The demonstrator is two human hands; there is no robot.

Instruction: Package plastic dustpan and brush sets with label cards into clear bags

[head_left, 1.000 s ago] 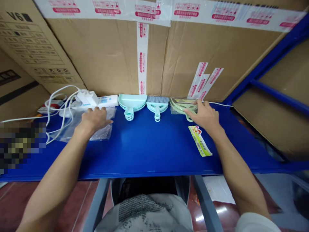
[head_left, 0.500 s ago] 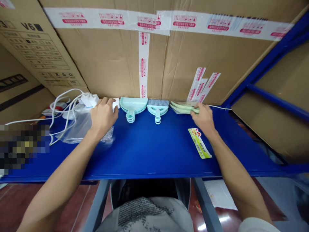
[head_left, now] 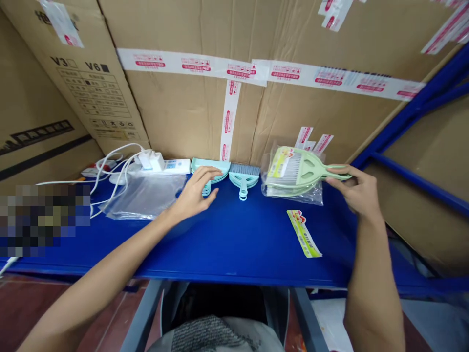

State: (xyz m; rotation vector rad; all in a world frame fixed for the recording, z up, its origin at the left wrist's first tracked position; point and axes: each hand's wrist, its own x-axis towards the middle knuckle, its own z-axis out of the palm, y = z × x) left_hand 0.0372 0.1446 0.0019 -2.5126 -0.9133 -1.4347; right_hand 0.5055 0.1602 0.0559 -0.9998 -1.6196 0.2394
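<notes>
My right hand (head_left: 357,193) pinches the handle of a pale green dustpan-and-brush set (head_left: 298,168), lifted and tilted above the blue table (head_left: 234,244), with a clear plastic bag (head_left: 293,191) hanging under it. My left hand (head_left: 194,193) reaches to the stack of mint dustpans (head_left: 210,168), fingers curled round their handles. A mint hand brush (head_left: 244,173) with grey bristles lies just right of that stack. A green and yellow printed card (head_left: 304,233) lies flat on the table below the green set.
A heap of clear plastic bags (head_left: 144,195) lies left of my left hand. Behind it are a white power strip (head_left: 166,166), an adapter and white cables (head_left: 110,164). Taped cardboard boxes (head_left: 227,93) wall the back; a blue rack frame (head_left: 414,178) stands right.
My right hand has lifted the green set off the table and tilted it up. My left hand has moved right from the plastic bags to the mint dustpans. The camera has tilted upward.
</notes>
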